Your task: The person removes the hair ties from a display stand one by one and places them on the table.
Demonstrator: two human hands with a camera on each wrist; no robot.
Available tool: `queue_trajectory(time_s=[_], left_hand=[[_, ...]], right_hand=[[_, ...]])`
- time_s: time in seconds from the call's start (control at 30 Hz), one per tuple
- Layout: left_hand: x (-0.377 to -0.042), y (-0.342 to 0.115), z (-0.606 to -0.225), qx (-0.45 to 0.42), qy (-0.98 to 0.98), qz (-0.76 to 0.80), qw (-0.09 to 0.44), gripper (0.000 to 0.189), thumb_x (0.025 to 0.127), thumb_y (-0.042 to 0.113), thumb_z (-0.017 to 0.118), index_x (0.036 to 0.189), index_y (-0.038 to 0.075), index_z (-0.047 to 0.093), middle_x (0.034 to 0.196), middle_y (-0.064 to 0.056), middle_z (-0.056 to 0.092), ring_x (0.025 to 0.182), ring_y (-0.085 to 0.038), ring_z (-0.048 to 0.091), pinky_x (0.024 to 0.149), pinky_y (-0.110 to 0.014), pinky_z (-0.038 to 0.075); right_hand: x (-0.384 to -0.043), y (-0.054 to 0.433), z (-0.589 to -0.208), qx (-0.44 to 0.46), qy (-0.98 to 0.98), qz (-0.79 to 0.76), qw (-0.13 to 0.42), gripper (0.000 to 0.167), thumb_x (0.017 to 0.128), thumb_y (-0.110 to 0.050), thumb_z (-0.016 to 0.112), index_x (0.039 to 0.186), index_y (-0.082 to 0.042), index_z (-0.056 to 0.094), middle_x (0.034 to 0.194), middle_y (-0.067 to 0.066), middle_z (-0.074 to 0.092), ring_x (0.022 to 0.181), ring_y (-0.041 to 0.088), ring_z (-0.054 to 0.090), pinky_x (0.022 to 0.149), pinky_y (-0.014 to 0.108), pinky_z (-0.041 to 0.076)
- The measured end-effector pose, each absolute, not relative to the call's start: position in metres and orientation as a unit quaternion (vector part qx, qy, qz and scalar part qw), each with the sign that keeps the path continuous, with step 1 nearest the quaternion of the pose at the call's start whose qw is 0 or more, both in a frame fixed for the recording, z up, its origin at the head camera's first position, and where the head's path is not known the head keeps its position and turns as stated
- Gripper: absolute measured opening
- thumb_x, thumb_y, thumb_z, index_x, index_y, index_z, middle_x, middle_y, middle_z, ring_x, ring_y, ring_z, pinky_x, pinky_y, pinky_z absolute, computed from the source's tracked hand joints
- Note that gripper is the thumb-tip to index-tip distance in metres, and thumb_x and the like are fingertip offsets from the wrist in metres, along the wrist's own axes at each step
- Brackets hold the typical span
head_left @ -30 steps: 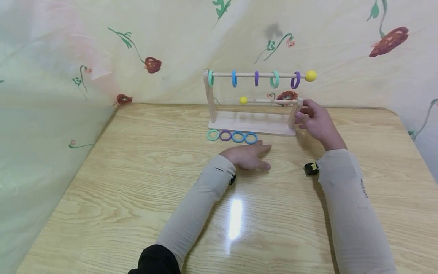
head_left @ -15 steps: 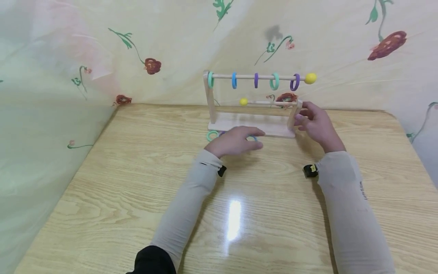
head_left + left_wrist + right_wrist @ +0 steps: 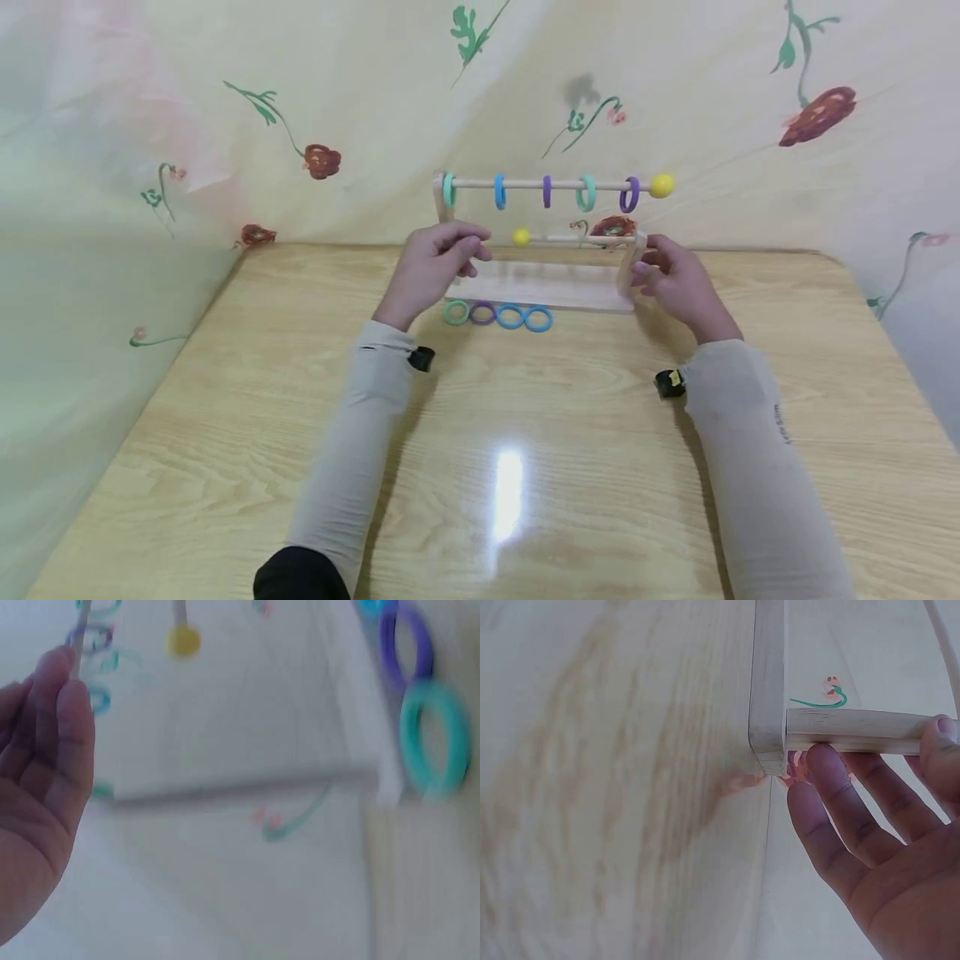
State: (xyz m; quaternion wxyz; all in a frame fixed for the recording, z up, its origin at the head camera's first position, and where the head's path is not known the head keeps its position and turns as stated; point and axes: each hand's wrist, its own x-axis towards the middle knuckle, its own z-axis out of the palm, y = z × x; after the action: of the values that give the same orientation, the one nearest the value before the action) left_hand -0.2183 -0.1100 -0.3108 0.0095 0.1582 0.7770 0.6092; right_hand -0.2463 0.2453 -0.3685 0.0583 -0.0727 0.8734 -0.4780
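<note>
Ring stand sits at back of surface. Our left hand just swung up from loose rings toward tall post; fingers loosely bent, holding nothing we can see. All four loose rings show in row along stand's front, so we took none. Five rings hang on top rod. Our right hand grips short post.
</note>
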Motion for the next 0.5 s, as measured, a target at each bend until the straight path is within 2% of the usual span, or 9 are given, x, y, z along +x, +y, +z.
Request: queue_trajectory(time_s=[0.17,0.3,0.43,0.5], left_hand=[[-0.228,-0.147,-0.303,0.091,0.834,0.543,0.016,0.02,0.105,0.009,0.053,0.11,-0.002,0.069,0.098,-0.015,0.07,0.085,-0.028,0.066,0.079,-0.038,0.059],[-0.237,-0.166,-0.309,0.022,0.842,0.538,-0.017,0.021,0.106,0.012,0.051,0.109,0.001,0.068,0.096,-0.014,0.069,0.08,-0.026,0.066,0.076,-0.036,0.058],[-0.251,-0.163,-0.324,0.014,0.804,0.592,-0.05,0.023,0.105,0.009,0.053,0.122,-0.002,0.064,0.112,-0.018,0.066,0.093,-0.031,0.065,0.08,-0.037,0.058],[-0.257,-0.161,-0.332,0.033,0.798,0.601,-0.043,0.03,0.103,0.005,0.054,0.132,-0.001,0.059,0.123,-0.018,0.063,0.103,-0.029,0.063,0.085,-0.035,0.057]], right_hand=[[-0.243,0.239,-0.37,-0.071,0.883,-0.46,0.064,0.04,0.108,-0.007,0.045,0.146,0.001,0.041,0.139,0.031,0.051,0.11,0.042,0.062,0.089,0.042,0.058],[-0.243,0.239,-0.368,-0.075,0.888,-0.449,0.063,0.038,0.108,-0.007,0.045,0.144,0.003,0.042,0.139,0.031,0.051,0.11,0.042,0.062,0.089,0.044,0.057],[-0.244,0.242,-0.365,-0.079,0.892,-0.441,0.053,0.038,0.108,-0.007,0.044,0.144,0.002,0.042,0.139,0.031,0.052,0.11,0.042,0.062,0.086,0.039,0.057],[-0.245,0.24,-0.365,-0.079,0.894,-0.439,0.051,0.037,0.108,-0.007,0.044,0.144,0.001,0.042,0.139,0.03,0.052,0.11,0.041,0.062,0.086,0.039,0.057]])
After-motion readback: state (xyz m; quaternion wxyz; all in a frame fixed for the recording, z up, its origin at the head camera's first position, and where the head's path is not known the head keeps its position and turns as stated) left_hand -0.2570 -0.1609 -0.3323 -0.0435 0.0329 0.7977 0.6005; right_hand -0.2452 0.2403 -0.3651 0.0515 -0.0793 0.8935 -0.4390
